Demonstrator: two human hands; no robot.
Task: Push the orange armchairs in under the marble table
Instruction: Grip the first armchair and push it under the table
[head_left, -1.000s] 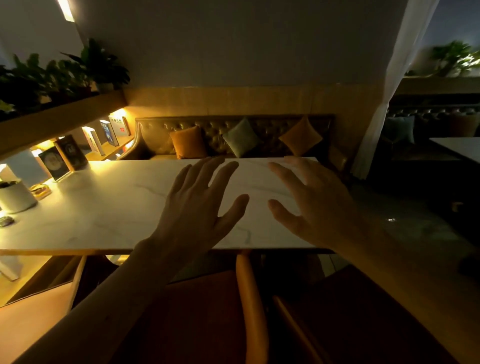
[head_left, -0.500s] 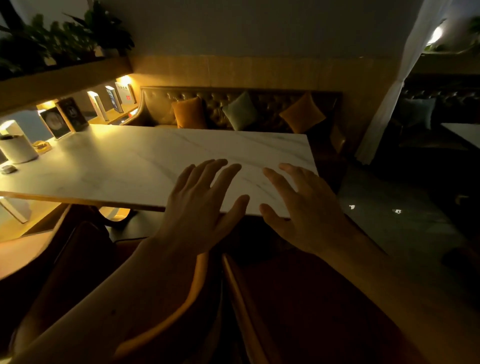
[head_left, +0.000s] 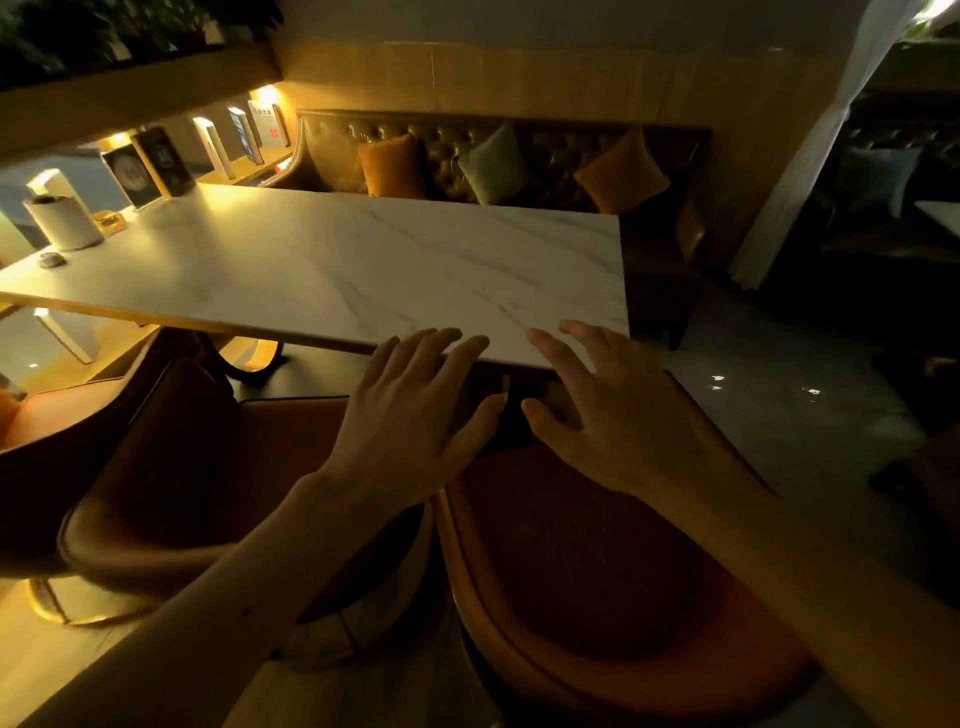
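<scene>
Sofa: A tufted sofa (head_left: 545, 150) is running along the far wall of a dim, lamp-lit lounge, with three cushions leaning on its back.
Marble table: The long white marble table (head_left: 363, 270) is stretching across the middle of the view, its near edge facing the viewer.
Right armchair: The right orange armchair (head_left: 587, 551) is sitting just below the viewer. Most of its seat is showing outside the table edge, and its front is lost in shadow.
Left armchair: The left orange armchair (head_left: 171, 467) is standing just beside it, angled a little and likewise mostly out from under the table.
Left hand: The left hand (head_left: 410, 421) is reaching forward with fingers spread wide and holding nothing. It is hovering over the gap between the chairs, fingertips at the table edge; whether they are touching it cannot be told.
Right hand: The right hand (head_left: 608, 415) is mirroring it, spread wide and empty, above the right armchair's front.
Small things: A white cup (head_left: 65, 223) is sitting at the table's far left end.
Step in hand: The person is probably lining up before a push; neither chair is being held yet.
Next move: The hands will likely need to be coming down onto a chair's back or arms, then pressing straight toward the table while keeping the two chairs from knocking together.
</scene>
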